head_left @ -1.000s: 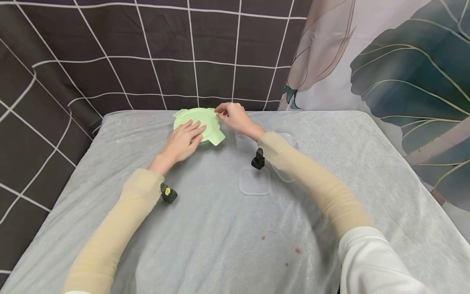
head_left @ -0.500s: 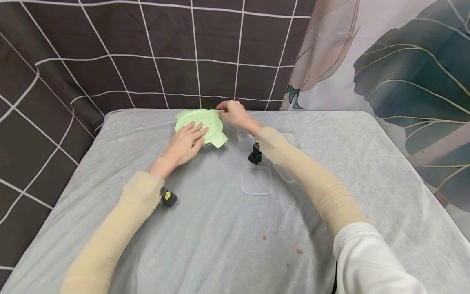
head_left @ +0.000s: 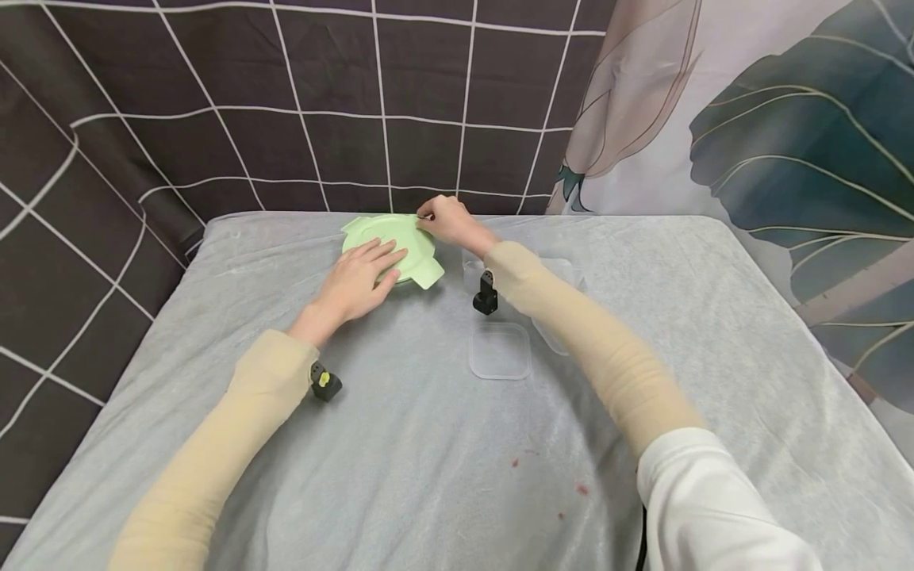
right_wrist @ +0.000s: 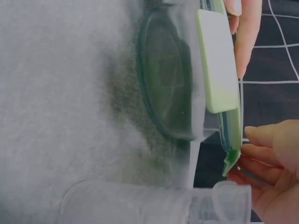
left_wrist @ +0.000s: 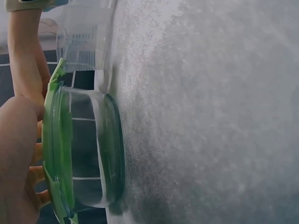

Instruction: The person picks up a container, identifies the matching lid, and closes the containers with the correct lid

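Atop the lid, my left fingers lie spread while my right fingers, just shifted inward, grip its tab, apparently to work it.

Clear glass bowl, upright on grey cloth; green lid atop.

Before you, a clear lid lies flat on the grey cloth, nearer you than a clear box. A dark gridded curtain meets a leaf-print curtain on your right.
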`<state>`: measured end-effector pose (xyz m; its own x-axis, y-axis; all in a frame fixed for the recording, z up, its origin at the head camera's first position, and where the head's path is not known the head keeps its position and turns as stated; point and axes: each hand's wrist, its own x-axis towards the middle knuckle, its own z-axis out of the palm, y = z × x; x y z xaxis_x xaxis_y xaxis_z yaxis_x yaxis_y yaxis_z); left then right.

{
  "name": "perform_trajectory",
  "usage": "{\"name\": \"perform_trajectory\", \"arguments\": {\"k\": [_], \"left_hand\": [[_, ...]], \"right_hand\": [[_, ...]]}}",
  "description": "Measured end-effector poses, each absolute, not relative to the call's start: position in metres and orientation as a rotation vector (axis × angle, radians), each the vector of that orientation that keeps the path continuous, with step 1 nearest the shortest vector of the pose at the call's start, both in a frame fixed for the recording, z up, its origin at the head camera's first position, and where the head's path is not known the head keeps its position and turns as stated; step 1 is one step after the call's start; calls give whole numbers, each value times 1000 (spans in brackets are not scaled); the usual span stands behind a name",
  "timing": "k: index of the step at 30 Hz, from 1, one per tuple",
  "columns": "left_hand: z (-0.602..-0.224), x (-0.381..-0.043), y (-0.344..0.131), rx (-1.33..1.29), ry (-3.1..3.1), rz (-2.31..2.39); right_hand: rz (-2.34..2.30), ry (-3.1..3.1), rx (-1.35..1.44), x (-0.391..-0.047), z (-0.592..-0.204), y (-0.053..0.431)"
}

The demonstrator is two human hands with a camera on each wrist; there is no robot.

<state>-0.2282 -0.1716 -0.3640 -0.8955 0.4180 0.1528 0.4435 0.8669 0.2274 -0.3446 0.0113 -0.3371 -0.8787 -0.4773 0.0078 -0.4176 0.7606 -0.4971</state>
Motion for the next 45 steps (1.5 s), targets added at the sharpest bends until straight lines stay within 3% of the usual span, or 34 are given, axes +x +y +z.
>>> {"name": "perform_trajectory", "arguments": {"k": [45], "left_hand": [[-370,-229,-170,-678,-2976,-387]], "right_hand": [[-851,2728,-509,-349,-333,3]]}}
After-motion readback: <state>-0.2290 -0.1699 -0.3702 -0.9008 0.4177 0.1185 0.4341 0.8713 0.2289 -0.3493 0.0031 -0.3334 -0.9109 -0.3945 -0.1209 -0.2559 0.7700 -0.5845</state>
